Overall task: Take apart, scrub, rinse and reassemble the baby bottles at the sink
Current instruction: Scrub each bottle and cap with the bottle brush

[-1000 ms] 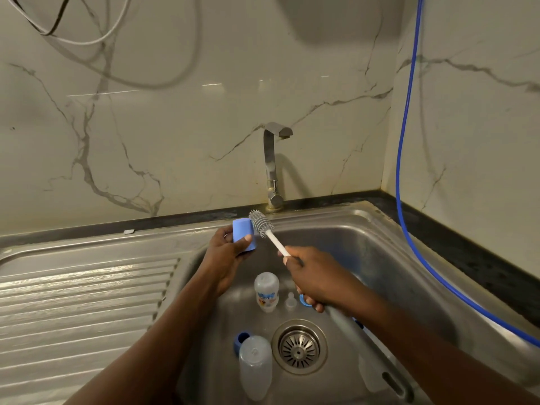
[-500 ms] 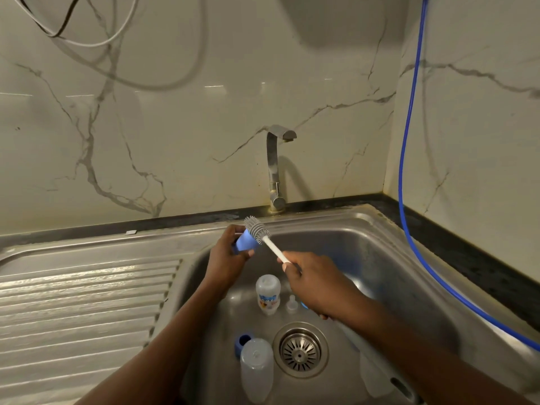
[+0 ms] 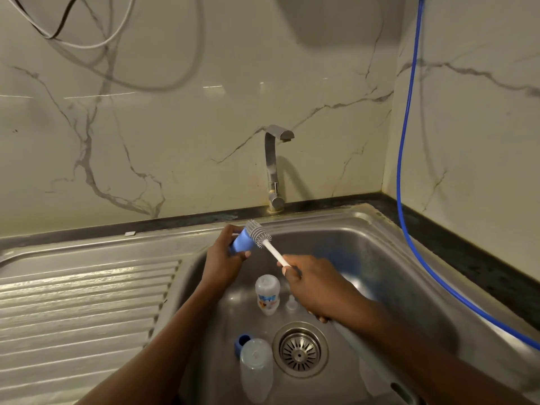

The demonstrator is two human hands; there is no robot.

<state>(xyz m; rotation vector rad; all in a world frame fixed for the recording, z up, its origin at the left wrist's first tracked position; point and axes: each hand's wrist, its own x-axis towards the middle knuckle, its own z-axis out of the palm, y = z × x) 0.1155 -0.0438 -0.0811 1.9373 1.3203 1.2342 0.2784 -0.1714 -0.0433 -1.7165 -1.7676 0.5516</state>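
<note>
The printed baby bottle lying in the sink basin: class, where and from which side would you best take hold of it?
Grip the printed bottle around its middle, coming from above. It lies on its side on the sink floor with its round body exposed, the small teat to one side, apart from it. The left hand holds the blue cap; the right hand holds the brush.

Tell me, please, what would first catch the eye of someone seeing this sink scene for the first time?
The two hands meeting above the basin: the left hand holds a blue bottle cap while the right hand works a grey-headed bottle brush against it. Below them, in the steel sink, lie two clear bottles near the drain. A bright blue hose runs down the right wall.
</note>
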